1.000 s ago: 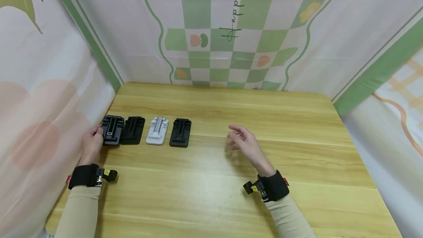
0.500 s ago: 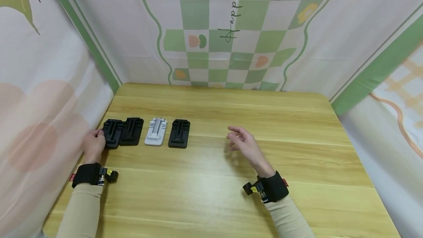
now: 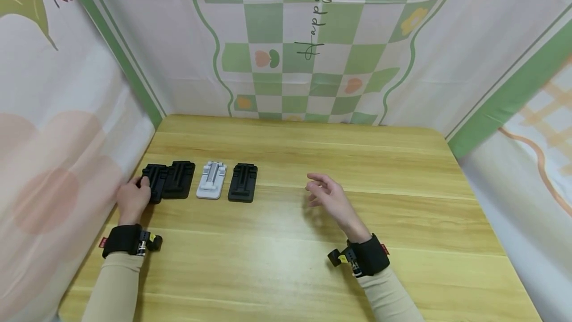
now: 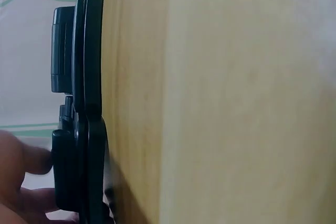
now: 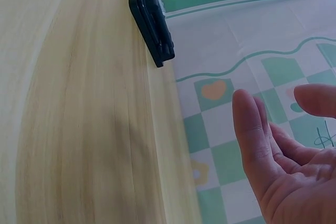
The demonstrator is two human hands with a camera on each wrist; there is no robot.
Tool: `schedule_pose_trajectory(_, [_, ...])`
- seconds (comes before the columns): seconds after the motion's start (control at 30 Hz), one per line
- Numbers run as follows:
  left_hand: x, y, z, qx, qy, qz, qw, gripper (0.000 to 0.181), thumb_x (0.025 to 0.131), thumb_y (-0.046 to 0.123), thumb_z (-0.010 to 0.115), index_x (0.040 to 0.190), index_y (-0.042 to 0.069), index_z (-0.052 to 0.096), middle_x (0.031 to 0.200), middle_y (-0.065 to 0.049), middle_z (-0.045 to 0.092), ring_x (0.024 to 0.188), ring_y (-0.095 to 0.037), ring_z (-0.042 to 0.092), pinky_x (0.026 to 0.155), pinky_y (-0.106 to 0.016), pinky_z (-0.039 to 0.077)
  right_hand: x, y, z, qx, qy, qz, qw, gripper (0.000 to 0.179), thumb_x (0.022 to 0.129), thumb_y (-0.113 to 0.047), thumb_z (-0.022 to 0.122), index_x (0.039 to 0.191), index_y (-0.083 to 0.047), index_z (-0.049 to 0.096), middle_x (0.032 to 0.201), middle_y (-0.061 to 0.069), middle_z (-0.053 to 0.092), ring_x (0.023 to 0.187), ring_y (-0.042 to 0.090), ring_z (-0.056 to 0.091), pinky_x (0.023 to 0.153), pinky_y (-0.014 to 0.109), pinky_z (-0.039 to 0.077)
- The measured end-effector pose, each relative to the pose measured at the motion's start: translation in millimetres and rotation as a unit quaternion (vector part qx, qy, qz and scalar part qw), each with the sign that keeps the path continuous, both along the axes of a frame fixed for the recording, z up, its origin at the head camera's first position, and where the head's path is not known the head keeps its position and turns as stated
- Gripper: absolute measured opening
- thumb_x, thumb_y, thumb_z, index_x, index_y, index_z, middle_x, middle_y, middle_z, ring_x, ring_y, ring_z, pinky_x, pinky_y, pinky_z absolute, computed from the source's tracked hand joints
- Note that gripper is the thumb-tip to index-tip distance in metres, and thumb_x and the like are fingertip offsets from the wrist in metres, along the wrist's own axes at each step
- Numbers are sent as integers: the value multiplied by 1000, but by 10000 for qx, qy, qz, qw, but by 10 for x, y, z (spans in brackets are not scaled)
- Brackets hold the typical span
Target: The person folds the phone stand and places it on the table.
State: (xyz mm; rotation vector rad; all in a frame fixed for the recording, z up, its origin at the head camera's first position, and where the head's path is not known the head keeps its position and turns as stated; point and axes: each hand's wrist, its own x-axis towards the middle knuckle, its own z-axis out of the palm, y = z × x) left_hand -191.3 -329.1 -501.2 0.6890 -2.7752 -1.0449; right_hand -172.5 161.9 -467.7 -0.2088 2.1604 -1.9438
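Observation:
My left hand (image 3: pixel 134 199) pinches the left edge of a black folding phone stand (image 3: pixel 156 182), the leftmost in a row. In the left wrist view, the thumb (image 4: pixel 37 159) is against the stand's raised part and other fingers are at its edge, partly out of frame. Right beside it lies a second black phone stand (image 3: pixel 179 180), edges touching or slightly overlapping. A white phone stand (image 3: pixel 212 181) and another black phone stand (image 3: pixel 243 183) follow to the right, set apart. My right hand (image 3: pixel 329 197) hovers over the table with loosely bent fingers, holding nothing.
The phone stands lie folded on a wooden table (image 3: pixel 286 262). Patterned cloth hangs behind it (image 3: pixel 178 53) and along both sides, with the left cloth (image 3: pixel 67 188) close to my left hand.
The leftmost black stand has come down from a slightly raised, tilted pose to lie flatter, shifting a little right and nearer. My left hand moved right with it; the right hand stayed put.

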Motion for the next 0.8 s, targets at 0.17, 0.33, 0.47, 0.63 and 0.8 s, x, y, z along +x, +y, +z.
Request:
schedule_pose_trajectory(0.17, [0,3,4,-23,-211,-232,9995,68,100,40,26,141,-15,30,138,-44,27,129,-55,17,108,-59,18,-7,0,-6,32,31,28,10000,53,93,-32,57,136,-3,45,121,31,49,98,47,51,78,43,55])
schedule_pose_trajectory(0.33, [-3,-7,9,-65,-189,-347,9992,68,100,39,28,139,-17,31,136,-45,28,127,-56,16,107,-59,15,-17,2,-18,6,16,4,10000,54,93,-31,57,136,-1,44,121,31,49,98,46,51,80,47,54])
schedule_pose_trajectory(0.47, [-8,-15,7,-132,-188,-425,9988,69,100,40,29,138,-18,30,135,-45,29,126,-57,16,107,-60,14,-23,-2,-32,-8,33,-36,10000,55,93,-31,58,136,0,44,121,31,49,99,48,51,80,47,54])
schedule_pose_trajectory(0.63, [5,8,23,-109,-225,-434,9987,74,99,44,30,141,-17,26,137,-45,26,129,-56,12,107,-60,15,-20,0,-39,14,46,-78,10000,53,93,-32,58,135,-3,45,120,31,50,99,49,51,78,42,55])
schedule_pose_trajectory(0.8, [49,129,115,-144,197,-373,9990,73,99,44,35,142,-15,27,137,-43,28,130,-54,13,107,-59,16,-32,42,-56,166,95,-136,9997,55,93,-33,57,136,-1,44,120,30,51,102,46,52,83,46,52])
